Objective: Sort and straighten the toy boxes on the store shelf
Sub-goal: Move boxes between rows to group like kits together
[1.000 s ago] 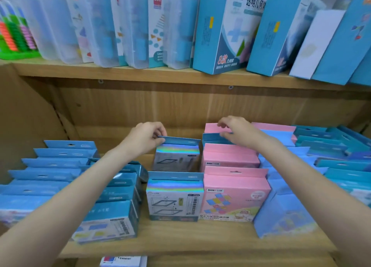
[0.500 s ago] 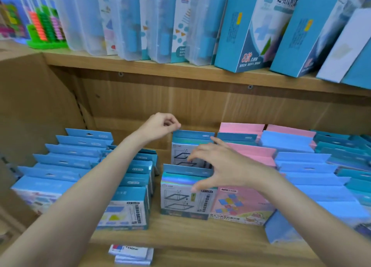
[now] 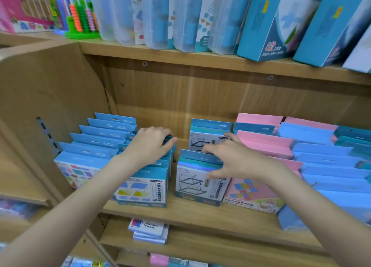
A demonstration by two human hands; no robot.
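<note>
Legible print on shelf stock: mostly model codes, the rest blurred.

Near blue box with coloured shapes (image 3: 141, 188), left of centre: oval label reads "CY-0155"; vertical Chinese line beside it not readable. Near holographic-top box (image 3: 198, 183): oval code begins "CY-01", last digits unclear. Far holographic-top box (image 3: 208, 135): oval code "CY-01", remainder unclear. Upper shelf, tall blue box (image 3: 267, 25) at right: a large orange "8" with Chinese characters, unreadable. Clear case insert (image 3: 204, 21), upper centre: letters "Lea", cut off. Hang tabs of the far-left blue row (image 3: 100, 136) carry oval codes, too small to read.
</note>
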